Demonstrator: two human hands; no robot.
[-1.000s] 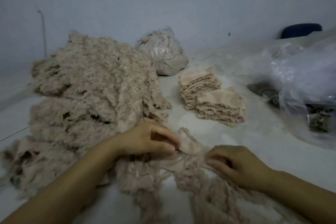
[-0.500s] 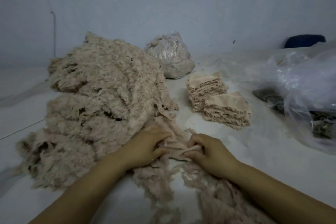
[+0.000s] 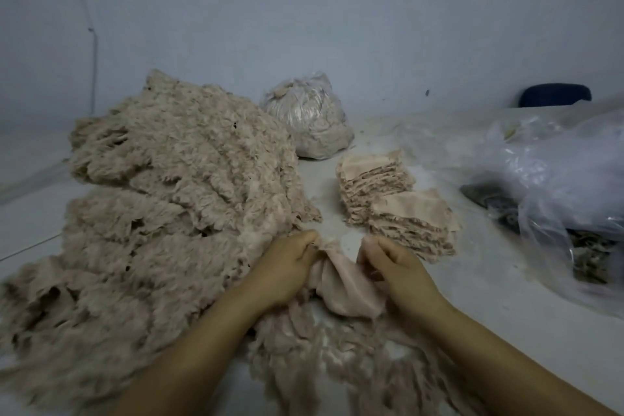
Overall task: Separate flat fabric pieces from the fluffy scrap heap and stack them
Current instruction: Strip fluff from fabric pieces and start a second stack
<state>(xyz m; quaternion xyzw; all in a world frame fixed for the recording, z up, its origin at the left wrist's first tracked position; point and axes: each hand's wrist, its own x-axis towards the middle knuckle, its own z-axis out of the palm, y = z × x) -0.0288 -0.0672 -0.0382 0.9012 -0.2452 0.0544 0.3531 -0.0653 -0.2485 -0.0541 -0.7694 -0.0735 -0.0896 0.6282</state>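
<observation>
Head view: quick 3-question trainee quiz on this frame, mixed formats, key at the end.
1. True or false: both hands grip the same fabric piece.
2. How many stacks of flat pieces stand on the table? A) one B) two C) four
3. Fill in: the scrap heap lies to the person's ____ of the stacks.

Key:
1. True. The left hand and right hand each pinch an upper edge of it.
2. B. The near stack sits against the far one.
3. Left.
</observation>
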